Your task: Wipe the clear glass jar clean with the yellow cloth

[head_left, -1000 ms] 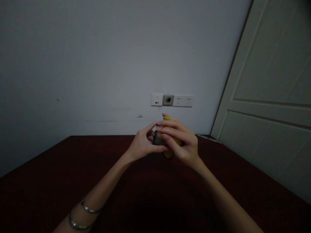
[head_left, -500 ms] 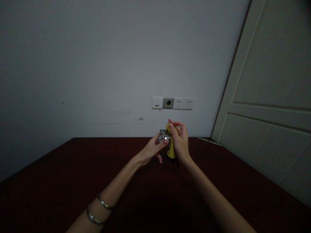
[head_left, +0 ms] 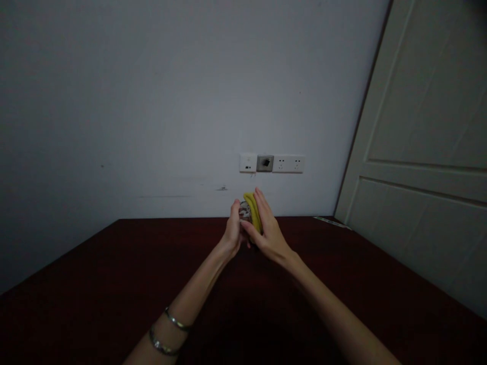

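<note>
Two bare hands are working close together above a dark red wooden table (head_left: 95,289). The left hand (head_left: 232,234), with two metal bangles (head_left: 169,334) on its forearm, is curling its fingers (head_left: 234,213) around a crumpled silver foil piece (head_left: 245,211). The right hand (head_left: 268,235) is pressing its long, nearly straight fingers (head_left: 264,208) along a curved yellow banana-shaped object (head_left: 251,212). Both items are being held between the two palms, above the table and below a white wall socket panel (head_left: 272,163). Sound handling is apparent: the palms are facing each other and the fingers are lying together, so pressure seems to be coming evenly from both sides. A pale panelled door (head_left: 418,101) is standing at right.
</note>
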